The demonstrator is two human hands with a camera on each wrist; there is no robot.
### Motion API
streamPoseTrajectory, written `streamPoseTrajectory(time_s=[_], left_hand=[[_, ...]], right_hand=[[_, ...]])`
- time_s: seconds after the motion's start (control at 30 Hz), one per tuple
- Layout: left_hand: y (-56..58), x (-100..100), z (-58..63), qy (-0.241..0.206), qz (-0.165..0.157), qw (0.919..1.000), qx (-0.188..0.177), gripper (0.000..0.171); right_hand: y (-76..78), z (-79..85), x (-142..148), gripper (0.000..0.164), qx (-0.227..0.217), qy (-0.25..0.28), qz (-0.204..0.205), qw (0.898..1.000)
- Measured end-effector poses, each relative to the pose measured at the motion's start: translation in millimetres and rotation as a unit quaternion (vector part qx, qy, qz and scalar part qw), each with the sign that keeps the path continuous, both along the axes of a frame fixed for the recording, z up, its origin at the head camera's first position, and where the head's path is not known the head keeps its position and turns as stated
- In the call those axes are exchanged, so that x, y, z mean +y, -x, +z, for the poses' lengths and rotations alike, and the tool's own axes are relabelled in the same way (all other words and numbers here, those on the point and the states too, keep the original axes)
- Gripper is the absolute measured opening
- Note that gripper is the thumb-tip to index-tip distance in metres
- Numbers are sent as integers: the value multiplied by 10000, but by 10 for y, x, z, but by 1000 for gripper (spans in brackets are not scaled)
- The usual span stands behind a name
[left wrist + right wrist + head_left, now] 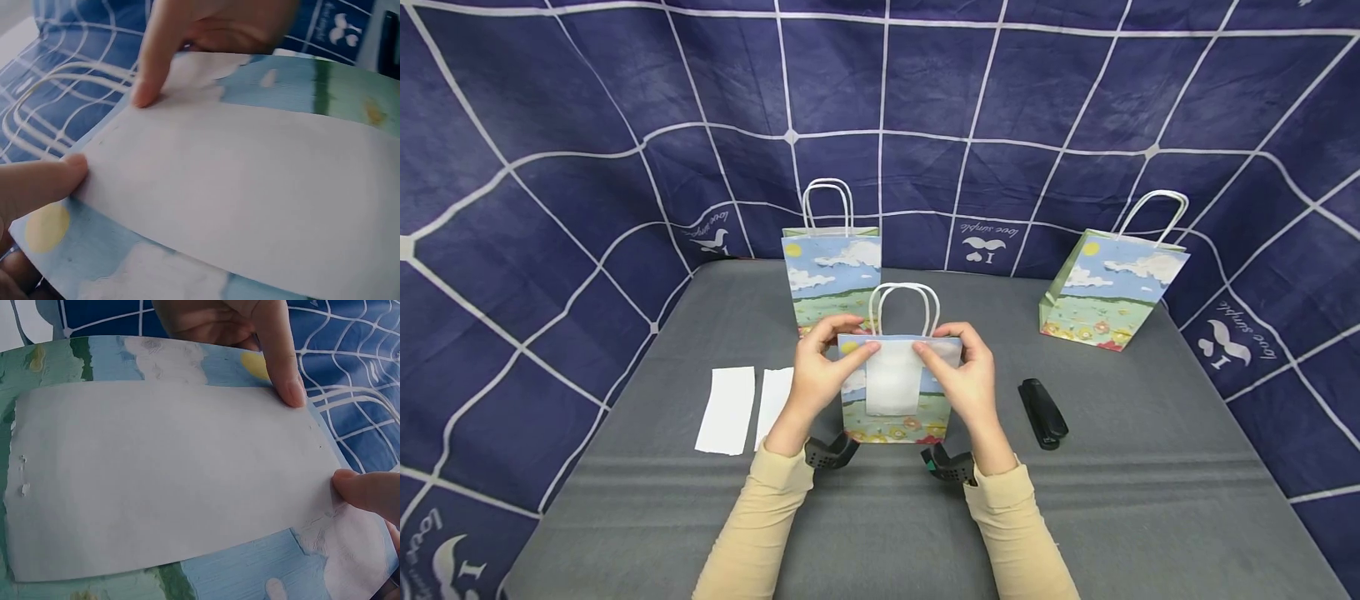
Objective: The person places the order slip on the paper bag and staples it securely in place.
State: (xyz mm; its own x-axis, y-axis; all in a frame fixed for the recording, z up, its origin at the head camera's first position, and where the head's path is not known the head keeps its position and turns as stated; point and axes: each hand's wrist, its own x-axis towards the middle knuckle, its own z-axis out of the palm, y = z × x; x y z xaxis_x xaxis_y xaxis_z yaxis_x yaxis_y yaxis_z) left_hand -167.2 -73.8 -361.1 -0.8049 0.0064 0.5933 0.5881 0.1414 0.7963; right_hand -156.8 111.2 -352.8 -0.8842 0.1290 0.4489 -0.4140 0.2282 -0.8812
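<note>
Nearest the camera are the person's beige sleeves (748, 521), reaching over the grey table (895, 542) toward the printed bag (895, 429) between the hands. The left hand (816, 375) and the right hand (968, 379) pinch the bag's top edge together with a white paper slip (892, 383): a thumb presses each upper corner of the slip, and the other fingers are mostly hidden behind the bag. The step in hand appears to be lining the slip up against the front panel. The next move seems to call for keeping the slip square and snug under both thumbs, so one hand could come free without it sliding. The bag is upright, its picture facing the person and its white handles (910, 286) pointing up and toward the backdrop; whether its base touches the table I cannot tell. The slip's long axis runs from just below the rim toward the base, along the bag's height, with a ragged lower end. A black stapler (1042, 414) lies to the right, apart from the hands.
</note>
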Motion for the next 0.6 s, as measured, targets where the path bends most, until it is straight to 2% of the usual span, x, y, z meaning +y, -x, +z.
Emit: streamPoseTrajectory(time_s=[0.17, 0.27, 0.6], left_hand=[[40, -14, -29, -221, -168, 9994, -195, 22], [48, -29, -36, -198, -196, 9992, -300, 19], [71, -29, -75, -323, -681, 9927, -945, 24]], right_hand=[[10, -9, 1, 22, 2, -37, 13, 10000], [13, -10, -2, 21, -16, -77, 25, 10000], [7, 10, -7, 20, -55, -84, 13, 9999]])
